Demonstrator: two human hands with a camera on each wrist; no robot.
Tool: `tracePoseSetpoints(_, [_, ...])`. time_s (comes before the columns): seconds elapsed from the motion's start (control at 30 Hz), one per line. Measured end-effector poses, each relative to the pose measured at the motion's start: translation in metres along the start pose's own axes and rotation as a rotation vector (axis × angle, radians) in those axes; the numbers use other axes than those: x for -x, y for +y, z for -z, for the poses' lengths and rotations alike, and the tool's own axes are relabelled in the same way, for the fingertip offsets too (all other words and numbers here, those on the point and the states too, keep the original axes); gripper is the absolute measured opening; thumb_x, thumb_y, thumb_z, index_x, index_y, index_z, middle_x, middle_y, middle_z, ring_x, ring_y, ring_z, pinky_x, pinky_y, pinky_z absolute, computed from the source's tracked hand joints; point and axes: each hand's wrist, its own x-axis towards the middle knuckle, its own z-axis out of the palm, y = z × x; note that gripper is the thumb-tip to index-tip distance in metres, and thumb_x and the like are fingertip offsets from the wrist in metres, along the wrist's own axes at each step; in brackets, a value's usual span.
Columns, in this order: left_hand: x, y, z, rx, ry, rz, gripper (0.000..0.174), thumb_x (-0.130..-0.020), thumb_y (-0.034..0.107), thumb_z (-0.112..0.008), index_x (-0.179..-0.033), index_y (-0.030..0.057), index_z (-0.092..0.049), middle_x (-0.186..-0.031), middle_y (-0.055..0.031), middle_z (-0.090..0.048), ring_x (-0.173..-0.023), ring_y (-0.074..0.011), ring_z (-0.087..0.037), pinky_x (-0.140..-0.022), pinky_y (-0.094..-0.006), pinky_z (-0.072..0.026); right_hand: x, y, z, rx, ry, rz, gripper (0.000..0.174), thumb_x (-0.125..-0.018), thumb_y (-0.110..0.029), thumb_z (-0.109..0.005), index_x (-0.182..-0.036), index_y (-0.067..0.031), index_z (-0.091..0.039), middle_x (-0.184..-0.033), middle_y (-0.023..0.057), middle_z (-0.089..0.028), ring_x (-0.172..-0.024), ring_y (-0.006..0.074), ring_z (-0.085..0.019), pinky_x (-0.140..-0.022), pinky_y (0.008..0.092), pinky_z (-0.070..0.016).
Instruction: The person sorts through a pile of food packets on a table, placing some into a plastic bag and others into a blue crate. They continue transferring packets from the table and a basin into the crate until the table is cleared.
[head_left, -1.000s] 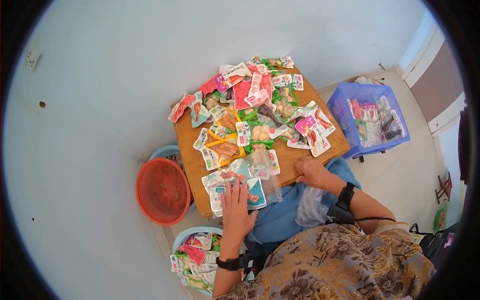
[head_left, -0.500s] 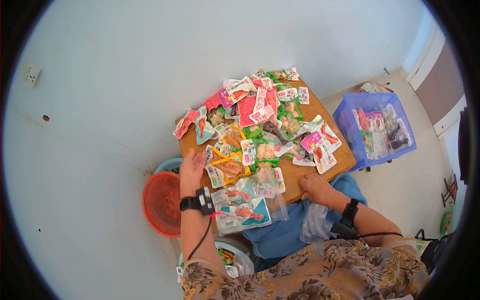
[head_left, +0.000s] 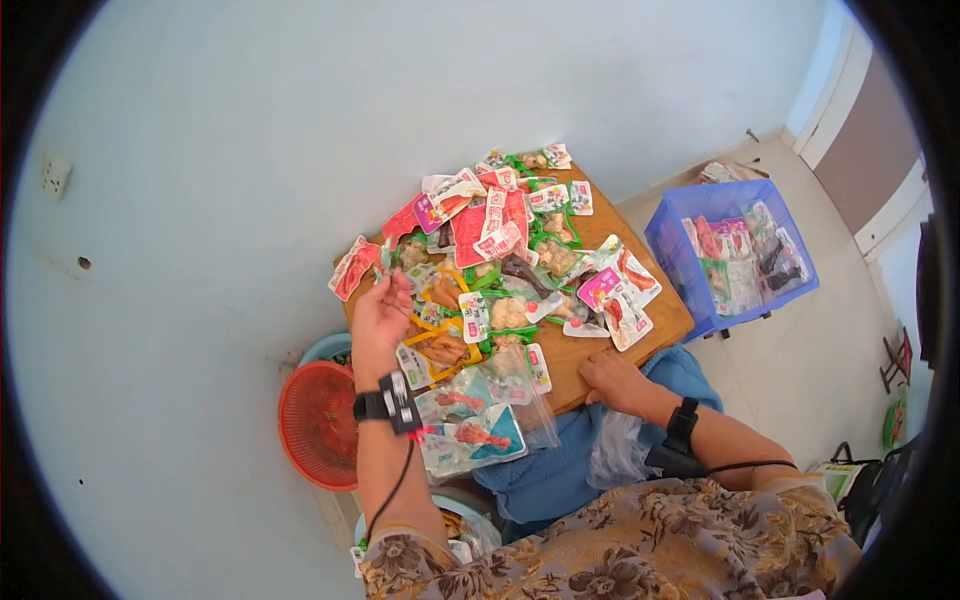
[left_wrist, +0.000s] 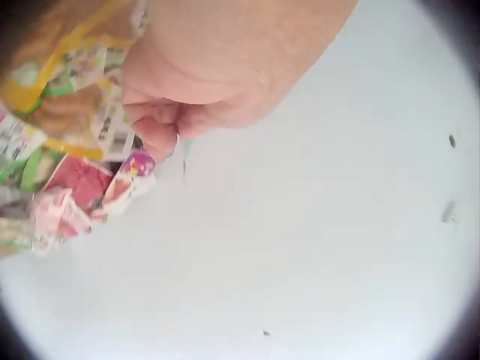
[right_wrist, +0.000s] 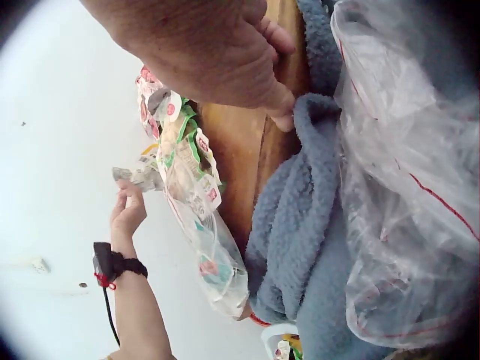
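My left hand (head_left: 382, 315) pinches a teal-and-white snack packet (head_left: 386, 257) by its edge at the table's left side. In the right wrist view that packet (right_wrist: 142, 178) hangs from the fingertips, raised beside the pile. Several snack packets (head_left: 490, 228) with red, green and yellow edges lie heaped on the wooden table (head_left: 565, 375). Near the front left corner, a clear zip bag (head_left: 470, 418) holds teal packets printed with drumsticks. My right hand (head_left: 618, 382) rests loosely curled on the table's near edge, holding nothing.
A blue crate (head_left: 735, 310) with packets stands right of the table. An orange-red basket (head_left: 310, 425) is at the left, over a pale blue tub (head_left: 325, 348). A blue fleece cloth (head_left: 540, 465) and clear plastic bags (head_left: 618, 450) lie on the lap.
My left hand has moved from the zip bag to the table's far left side and picked up a teal-and-white packet. My right hand stays at the table edge.
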Motion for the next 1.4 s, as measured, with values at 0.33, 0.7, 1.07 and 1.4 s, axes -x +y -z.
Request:
tracePoseSetpoints(0.33, [0.218,-0.128,-0.051,-0.226,-0.079,-0.091,0.019,-0.092,0.007,-0.065,-0.111,0.0028,-0.063,-0.100,-0.0108,-0.070,-0.079,-0.0138,-0.067,-0.061,-0.0237,-0.0519,-0.008,0.018,-0.011,-0.035,-0.217,-0.089,0.038,-0.076,-0.027,-0.079,-0.100,-0.0029,-0.061,-0.100,0.0160,-0.062,-0.096,0.0352,-0.060,-0.082,0.0414,-0.0490])
tracePoseSetpoints(0.7, [0.272,-0.236,-0.047,-0.655,-0.169,-0.079,0.014,-0.091,0.009,-0.067,-0.103,0.0016,-0.067,-0.088,-0.0043,-0.071,-0.073,-0.0091,-0.065,-0.060,-0.0219,-0.0468,0.072,-0.063,0.056,-1.395,-0.045,-0.256,0.033,-0.100,-0.030,-0.057,-0.113,-0.0008,-0.066,-0.095,0.0039,-0.069,-0.078,0.0106,-0.064,-0.072,0.0250,-0.0514])
tracePoseSetpoints(1.07, [0.272,-0.235,-0.042,-1.811,0.012,-0.949,0.037,-0.075,0.033,-0.081,-0.079,0.0065,-0.055,-0.072,-0.0088,-0.059,-0.069,-0.0325,-0.060,-0.056,-0.0419,-0.0456,0.110,-0.006,0.064,-1.391,0.189,-0.443,0.028,-0.097,-0.022,-0.058,-0.105,0.0031,-0.066,-0.096,0.0126,-0.070,-0.076,0.0227,-0.072,-0.064,0.0296,-0.0569])
tracePoseSetpoints(1.4, [0.217,-0.223,-0.056,-2.221,0.298,-0.855,0.037,-0.081,0.023,-0.073,-0.104,0.0044,-0.050,-0.083,-0.0133,-0.061,-0.080,-0.0329,-0.065,-0.060,-0.0419,-0.0540,0.114,0.006,0.050,-1.429,0.253,-0.660,0.031,-0.092,-0.023,-0.065,-0.103,0.0058,-0.065,-0.090,0.0148,-0.071,-0.067,0.0226,-0.072,-0.054,0.0293,-0.0589])
